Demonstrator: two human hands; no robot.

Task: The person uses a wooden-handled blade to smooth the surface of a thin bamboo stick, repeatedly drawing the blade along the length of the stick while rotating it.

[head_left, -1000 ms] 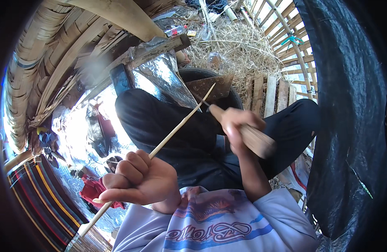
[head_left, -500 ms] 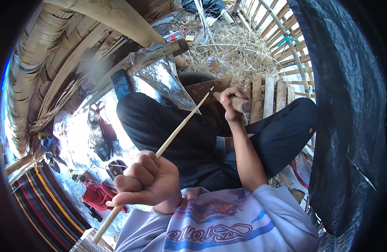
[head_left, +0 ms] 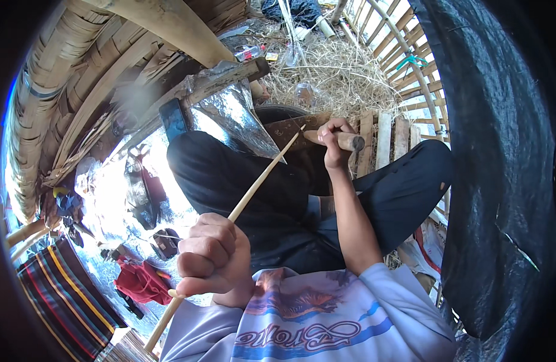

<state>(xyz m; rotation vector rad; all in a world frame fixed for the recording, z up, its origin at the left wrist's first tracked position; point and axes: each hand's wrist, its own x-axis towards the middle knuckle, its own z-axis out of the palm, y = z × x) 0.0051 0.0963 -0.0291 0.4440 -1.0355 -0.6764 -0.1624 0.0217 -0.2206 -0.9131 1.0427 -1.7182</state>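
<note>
My left hand (head_left: 210, 256) is closed in a fist around a long, pale wooden stick (head_left: 252, 192). The stick slants across my lap, its thin pointed end up at the far side and its other end running down past my left side. My right hand (head_left: 336, 145) grips a tool with a thick round wooden handle (head_left: 350, 142). The front of that tool meets the stick's pointed end, or lies very close to it. Its working part is too dark and thin to make out.
I sit cross-legged in dark trousers (head_left: 242, 175). Dry straw (head_left: 350, 72) and plastic bottles lie beyond wooden slats (head_left: 383, 139). A phone (head_left: 173, 117) rests by my left knee, near a red cloth (head_left: 142, 282) and a striped textile (head_left: 73, 295). Black sheeting (head_left: 501, 181) hangs at the right.
The wooden handle in my right hand has tipped more level, its butt end rising slightly. My left hand has shifted a little with the stick.
</note>
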